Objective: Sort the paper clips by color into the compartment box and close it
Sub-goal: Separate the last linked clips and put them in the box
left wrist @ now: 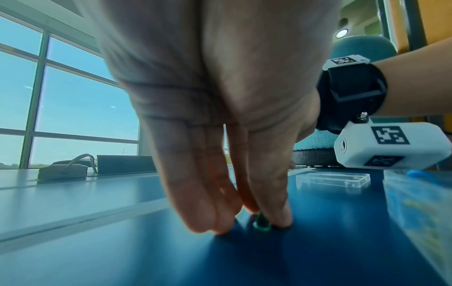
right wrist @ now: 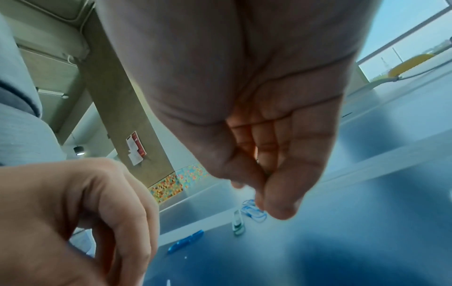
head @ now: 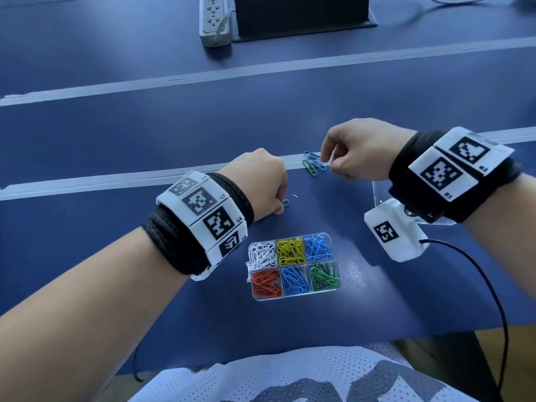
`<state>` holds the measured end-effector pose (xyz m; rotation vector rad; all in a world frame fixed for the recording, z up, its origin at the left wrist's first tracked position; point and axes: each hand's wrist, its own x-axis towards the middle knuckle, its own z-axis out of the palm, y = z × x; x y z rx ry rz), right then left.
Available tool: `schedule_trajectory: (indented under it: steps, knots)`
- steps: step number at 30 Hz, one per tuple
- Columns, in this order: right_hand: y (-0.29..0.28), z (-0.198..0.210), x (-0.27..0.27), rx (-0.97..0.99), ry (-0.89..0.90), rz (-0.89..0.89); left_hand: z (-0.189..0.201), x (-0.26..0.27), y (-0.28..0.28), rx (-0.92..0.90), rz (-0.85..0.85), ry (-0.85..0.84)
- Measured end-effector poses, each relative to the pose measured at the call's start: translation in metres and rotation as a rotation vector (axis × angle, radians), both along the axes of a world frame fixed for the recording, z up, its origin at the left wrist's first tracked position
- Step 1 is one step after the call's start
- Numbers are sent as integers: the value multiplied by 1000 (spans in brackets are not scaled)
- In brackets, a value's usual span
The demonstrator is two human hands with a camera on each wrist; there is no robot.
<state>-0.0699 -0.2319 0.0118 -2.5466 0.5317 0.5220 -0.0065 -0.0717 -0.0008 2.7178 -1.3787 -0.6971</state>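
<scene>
The clear compartment box [head: 293, 297] stands open near me; its six cells hold white, yellow, blue, orange, blue and green clips. My left hand [head: 280, 206] [left wrist: 249, 222] reaches down beyond it, thumb and fingertips pinching a green paper clip [head: 285, 202] [left wrist: 262, 225] that lies on the blue table. Farther right, a few blue clips [head: 314, 160] [right wrist: 254, 213] and a green clip [head: 309, 168] [right wrist: 238, 224] lie on a white tape line. My right hand [head: 329, 163] [right wrist: 259, 193] hovers at them, fingers curled against the thumb; whether it holds one is hidden.
The box's clear lid [head: 380, 192] [left wrist: 332, 180] lies flat under my right wrist. A power strip [head: 214, 18] and a black stand [head: 301, 15] sit at the far side. A black cable [head: 493, 285] trails off the near table edge at right.
</scene>
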Motion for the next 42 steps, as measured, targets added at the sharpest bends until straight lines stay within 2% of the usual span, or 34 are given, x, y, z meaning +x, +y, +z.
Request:
schedule_trajectory:
  steps: [6,11,14,18,21,32,42]
  knots:
    - [12,-9,7,-96,50,44,0,-4,-1,-17,-8,-18]
    - [17,-14,16,-214,9,83,1,1,7,-115,62,59]
    - [20,-16,20,-223,18,86,9,0,12,-227,99,115]
    - [23,-16,21,-216,-13,65,17,-8,21,-276,99,196]
    - [28,-11,27,-210,-34,34,18,-15,26,-296,82,204]
    - [34,-19,29,-344,-25,133,19,-48,29,-268,-53,213]
    - [30,-22,18,-288,-36,232,15,-65,27,-320,-123,256]
